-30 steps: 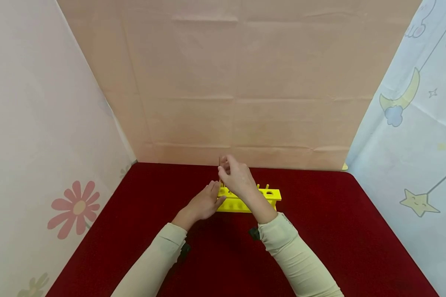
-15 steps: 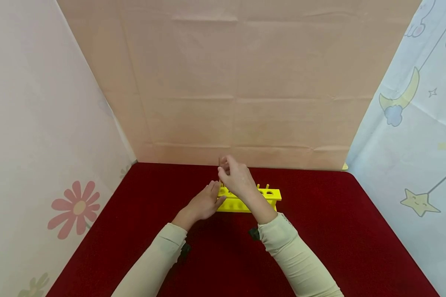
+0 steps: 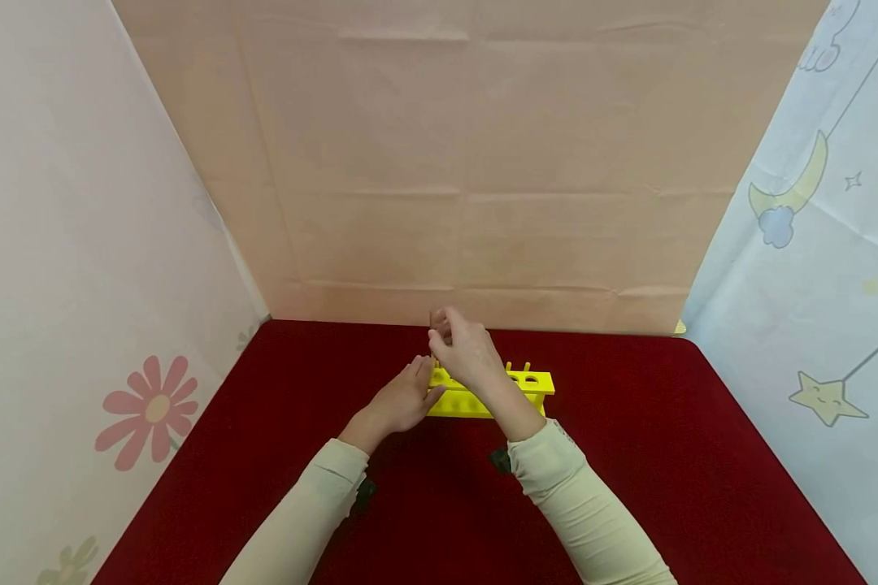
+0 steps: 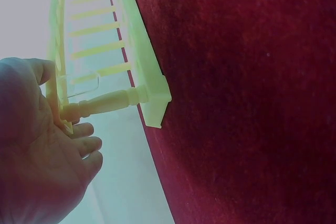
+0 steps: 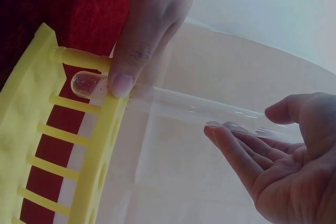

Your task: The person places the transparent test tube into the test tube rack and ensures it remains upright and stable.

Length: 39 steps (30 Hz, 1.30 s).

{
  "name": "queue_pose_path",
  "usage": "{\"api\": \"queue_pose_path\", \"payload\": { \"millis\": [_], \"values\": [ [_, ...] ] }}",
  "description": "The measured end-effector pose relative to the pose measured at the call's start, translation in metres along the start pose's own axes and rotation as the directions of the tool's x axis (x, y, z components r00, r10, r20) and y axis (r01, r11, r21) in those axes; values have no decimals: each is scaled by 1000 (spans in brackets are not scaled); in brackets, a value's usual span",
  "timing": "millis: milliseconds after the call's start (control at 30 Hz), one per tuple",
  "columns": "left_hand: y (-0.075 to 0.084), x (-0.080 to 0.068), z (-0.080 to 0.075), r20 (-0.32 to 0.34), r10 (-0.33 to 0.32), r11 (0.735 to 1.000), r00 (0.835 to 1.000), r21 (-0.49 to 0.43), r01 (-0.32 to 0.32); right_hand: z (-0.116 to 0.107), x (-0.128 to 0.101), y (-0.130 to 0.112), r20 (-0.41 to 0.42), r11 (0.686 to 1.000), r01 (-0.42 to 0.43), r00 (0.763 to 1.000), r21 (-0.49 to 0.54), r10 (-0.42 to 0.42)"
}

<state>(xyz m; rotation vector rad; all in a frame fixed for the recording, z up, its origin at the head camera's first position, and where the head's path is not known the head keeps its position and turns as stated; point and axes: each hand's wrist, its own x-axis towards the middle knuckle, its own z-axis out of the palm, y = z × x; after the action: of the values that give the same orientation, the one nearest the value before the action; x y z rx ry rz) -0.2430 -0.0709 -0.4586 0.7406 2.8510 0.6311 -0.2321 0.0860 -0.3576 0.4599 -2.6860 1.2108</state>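
Note:
A yellow test tube rack (image 3: 543, 383) stands on the red cloth, with a row of holes along its top plate. My left hand (image 3: 398, 400) grips the rack's left end; in the right wrist view its thumb presses on the top plate. A clear glass test tube (image 5: 184, 104) passes through the end hole, and its rounded bottom shows below the plate, above the rack's base. Near the tube's upper end, the thumb and fingers of my right hand (image 5: 294, 150) hold it. In the left wrist view, fingers of my left hand (image 4: 52, 156) lie around the top plate's end.
Red cloth (image 3: 629, 455) covers the table around the rack. A row of upright yellow pegs (image 3: 527, 367) lines the rack's back side. Behind rises a tan paper backdrop (image 3: 571, 162), with pale printed sheets (image 3: 797, 325) at both sides.

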Motion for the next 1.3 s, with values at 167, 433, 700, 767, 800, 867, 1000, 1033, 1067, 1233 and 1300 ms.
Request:
{"api": "queue_pose_path", "payload": {
  "millis": [167, 433, 700, 767, 800, 867, 1000, 1033, 1067, 1233, 1300],
  "values": [
    [-1, 1, 1, 3, 3, 1000, 1000, -8, -3, 1, -1, 0, 5, 1000, -3, 1000, -4, 3],
    [-2, 2, 1, -1, 13, 1000, 1000, 5, -13, 2, -1, 2, 0, 1000, 12, 1000, -5, -12],
    [-1, 1, 1, -4, 10, 1000, 1000, 5, -10, 3, -1, 3, 5, 1000, 1, 1000, -1, -1],
    [-1, 1, 0, -4, 8, 1000, 1000, 4, -8, 3, -1, 3, 7, 1000, -4, 1000, -1, 4],
    [-1, 1, 0, -4, 7, 1000, 1000, 3, -7, 3, -1, 3, 9, 1000, -6, 1000, 0, 6],
    [-1, 1, 1, -4, 6, 1000, 1000, 2, -6, 3, -1, 3, 11, 1000, -11, 1000, -3, 11],
    [-1, 1, 1, -4, 4, 1000, 1000, -1, -4, 4, -2, 3, 15, 1000, -19, 1000, -2, 19],
    [-1, 1, 1, -3, 5, 1000, 1000, -1, -5, 4, -2, 3, 15, 1000, -20, 1000, -2, 20],
    [-1, 1, 1, -4, 6, 1000, 1000, -2, -6, 4, -2, 3, 15, 1000, -21, 1000, -3, 21],
    [-2, 1, 1, -10, 14, 1000, 1000, -2, -14, 5, -2, 4, 12, 1000, -18, 1000, -12, 19],
    [-2, 1, 2, -11, 14, 1000, 1000, -2, -14, 6, -2, 5, 12, 1000, -19, 1000, -16, 20]
  ]
}}
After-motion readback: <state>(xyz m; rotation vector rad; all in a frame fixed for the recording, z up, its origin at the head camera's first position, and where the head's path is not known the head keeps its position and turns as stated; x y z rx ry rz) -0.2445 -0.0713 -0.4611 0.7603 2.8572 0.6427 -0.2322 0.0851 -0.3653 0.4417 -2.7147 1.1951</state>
